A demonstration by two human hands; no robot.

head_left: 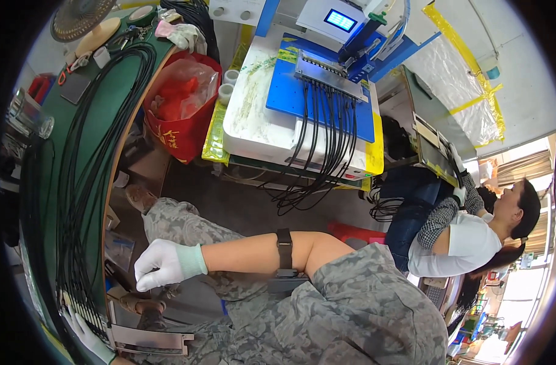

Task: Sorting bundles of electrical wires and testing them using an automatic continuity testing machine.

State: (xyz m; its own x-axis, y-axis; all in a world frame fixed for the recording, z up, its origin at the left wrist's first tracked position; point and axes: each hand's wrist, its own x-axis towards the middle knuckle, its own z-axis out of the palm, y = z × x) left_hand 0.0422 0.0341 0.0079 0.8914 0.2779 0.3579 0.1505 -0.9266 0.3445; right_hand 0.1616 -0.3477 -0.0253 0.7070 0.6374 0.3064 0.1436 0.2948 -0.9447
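At the lower left my left hand (88, 338), in a white glove, lies at the table's edge. Its fingers are stretched out beside a row of pale cable ends (90, 313), touching or nearly so; the thumb is not clear. A flat metal fixture plate (149, 339) juts from beside that hand over my lap. Long black cables (77, 201) run from the row up along the green table (65, 131). My right hand (161, 265), also white-gloved, hangs in the air above my legs with its fingers curled into a loose fist. Nothing shows in it.
A machine with a lit screen (340, 20) stands ahead; on its blue plate (284, 91) a metal fixture (326, 74) holds several black cables hanging down. Left of it sits a red bag (186, 137). Scissors (64, 74) lie on the table. To the right a co-worker (466, 240) sits working.
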